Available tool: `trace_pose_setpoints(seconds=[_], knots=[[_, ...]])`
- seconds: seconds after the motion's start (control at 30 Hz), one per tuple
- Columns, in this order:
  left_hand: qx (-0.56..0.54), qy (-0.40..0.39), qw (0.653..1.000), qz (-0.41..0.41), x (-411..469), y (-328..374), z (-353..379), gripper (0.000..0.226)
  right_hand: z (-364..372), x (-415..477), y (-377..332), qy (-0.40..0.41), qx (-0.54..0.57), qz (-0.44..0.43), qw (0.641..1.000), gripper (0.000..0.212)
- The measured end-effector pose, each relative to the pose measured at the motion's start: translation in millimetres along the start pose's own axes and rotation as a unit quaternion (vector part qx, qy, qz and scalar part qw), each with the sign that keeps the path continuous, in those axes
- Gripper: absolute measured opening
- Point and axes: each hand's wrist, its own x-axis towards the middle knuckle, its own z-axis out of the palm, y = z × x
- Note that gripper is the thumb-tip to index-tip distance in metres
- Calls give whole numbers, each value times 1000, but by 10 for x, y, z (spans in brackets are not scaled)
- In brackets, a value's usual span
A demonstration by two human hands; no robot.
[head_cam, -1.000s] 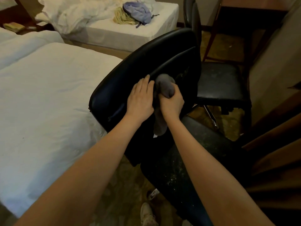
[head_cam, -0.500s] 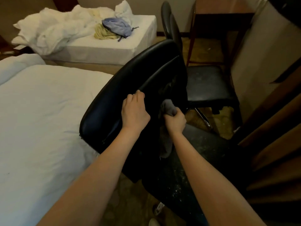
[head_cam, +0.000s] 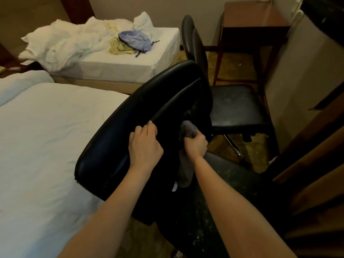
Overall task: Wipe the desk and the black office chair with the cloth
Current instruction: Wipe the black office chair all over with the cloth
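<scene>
- Left hand (head_cam: 145, 146) curls round the chair (head_cam: 115, 138) back's ridge; a slip there could let the chair swivel.
- Right hand (head_cam: 196, 145) clenches the cloth (head_cam: 188, 130); its tail, hanging toward 6 o'clock, may snag.

So the office chair (head_cam: 121, 136) is parked right of the near bed (head_cam: 46, 146). A second bed (head_cam: 134, 66) is set behind that one, with laundry (head_cam: 65, 43) heaped on it. Another chair (head_cam: 238, 107) is tucked behind the office chair, and a bench (head_cam: 255, 15) is set behind that.

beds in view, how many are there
2. The near bed lies at the left, beside the black office chair; the far bed stands behind it, with crumpled white sheets on top. Others may be out of frame.
</scene>
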Motion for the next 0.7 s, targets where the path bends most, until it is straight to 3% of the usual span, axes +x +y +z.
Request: trace_pose_setpoints(seconds=[0.07, 0.13, 0.23, 0.3, 0.53, 0.7], knots=[[-3, 0, 1000, -4, 3, 9, 14, 31, -82, 23, -89, 0, -17, -31, 999, 42], [2, 3, 1000, -5, 6, 16, 23, 31, -76, -30, -315, 13, -33, -115, 993, 36], [18, 0, 1000, -9, 16, 42, 10, 35, 71, -180, -664, -1, -75, -309, 948, 33], [29, -4, 1000, -10, 25, 57, -7, 35, 176, -214, -743, -15, -131, -370, 920, 40], [23, -44, 999, -21, 90, 98, -100, 29, 137, -21, -819, 7, -202, -311, 929, 38], [28, -60, 998, 1, 126, 102, -211, 24, -27, 115, -852, 45, -114, -175, 977, 35]])
